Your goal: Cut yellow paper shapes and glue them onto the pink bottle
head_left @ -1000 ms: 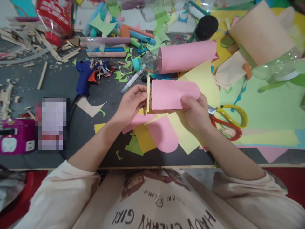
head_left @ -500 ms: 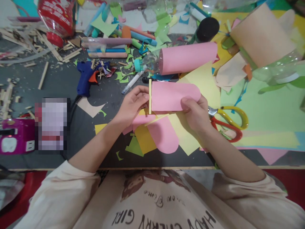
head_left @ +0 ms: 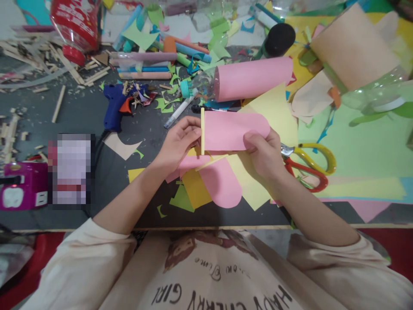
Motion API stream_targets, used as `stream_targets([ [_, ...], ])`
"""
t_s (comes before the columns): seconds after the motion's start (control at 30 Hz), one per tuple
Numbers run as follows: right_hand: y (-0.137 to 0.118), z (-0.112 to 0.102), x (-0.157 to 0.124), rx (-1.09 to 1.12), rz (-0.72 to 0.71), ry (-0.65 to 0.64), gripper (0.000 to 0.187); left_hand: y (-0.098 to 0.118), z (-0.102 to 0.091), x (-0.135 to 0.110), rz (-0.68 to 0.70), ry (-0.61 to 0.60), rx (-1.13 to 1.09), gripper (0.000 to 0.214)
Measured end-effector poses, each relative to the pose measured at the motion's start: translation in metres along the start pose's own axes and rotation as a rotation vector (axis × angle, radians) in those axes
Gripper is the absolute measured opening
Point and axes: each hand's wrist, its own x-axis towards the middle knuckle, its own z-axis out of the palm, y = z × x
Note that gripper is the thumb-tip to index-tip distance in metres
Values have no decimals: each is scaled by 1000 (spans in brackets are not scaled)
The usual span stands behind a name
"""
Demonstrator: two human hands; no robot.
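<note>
Between my hands is a pink paper piece [head_left: 230, 130] with a rounded right end and a pale yellow strip [head_left: 202, 131] upright along its straight left edge. My left hand [head_left: 183, 140] pinches at the strip, fingers partly behind it. With thumb on top, my right hand [head_left: 266, 148] grips the rounded end. Below lies a second pink rounded piece [head_left: 224, 183] with its own yellow strip, over yellow and green scraps. Just above rests a clear bottle wrapped in pink paper [head_left: 254, 79], its teal cap pointing left.
Scissors with yellow and red handles [head_left: 314, 159] lie beside my right wrist. A blue glue gun [head_left: 113, 105] lies to the left, near a blurred-out device [head_left: 72, 168] and a purple box [head_left: 26, 185]. Wood sticks [head_left: 59, 103], several rolled papers and a red-labelled bottle [head_left: 77, 26] spread across the back.
Almost nothing differs. Both hands keep hold of the pink piece and its strip, and the view has shifted very slightly.
</note>
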Motion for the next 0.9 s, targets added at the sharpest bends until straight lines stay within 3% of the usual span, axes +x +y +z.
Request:
stream_targets([
  [0.63, -1, -2, -1, 45, 26, 3, 15, -2, 2, -1, 13, 24, -17, 33],
  [0.9, 2, 0, -1, 81, -16, -34, 22, -8, -1, -2, 66, -2, 9, 52],
])
